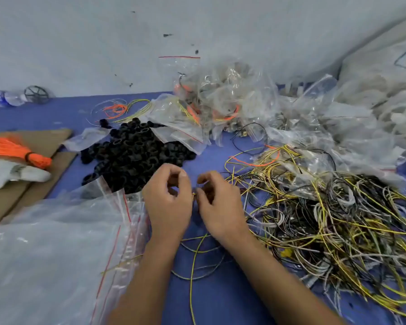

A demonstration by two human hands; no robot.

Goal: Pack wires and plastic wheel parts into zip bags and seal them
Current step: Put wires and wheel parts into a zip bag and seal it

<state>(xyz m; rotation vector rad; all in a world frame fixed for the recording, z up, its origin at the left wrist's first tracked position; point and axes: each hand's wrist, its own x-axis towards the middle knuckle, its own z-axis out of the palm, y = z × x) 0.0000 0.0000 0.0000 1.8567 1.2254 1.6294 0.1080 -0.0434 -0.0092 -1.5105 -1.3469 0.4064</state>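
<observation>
Pinching, seemingly, wire ends [193, 195]: both hands, mid-table.

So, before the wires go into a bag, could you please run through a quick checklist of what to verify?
1. Wires in hand: ok. The left hand and right hand pinch thin wires between them; loops trail toward the camera.
2. Empty zip bags within reach: ok, stacked just left of the left hand.
3. A bag already opened: cannot tell; the red zip lines show, the mouths do not.
4. Wheel parts at hand: ok, a black pile just beyond the hands.
5. Held wires free of the wire tangle: cannot tell; strands run close to the right hand.
</observation>
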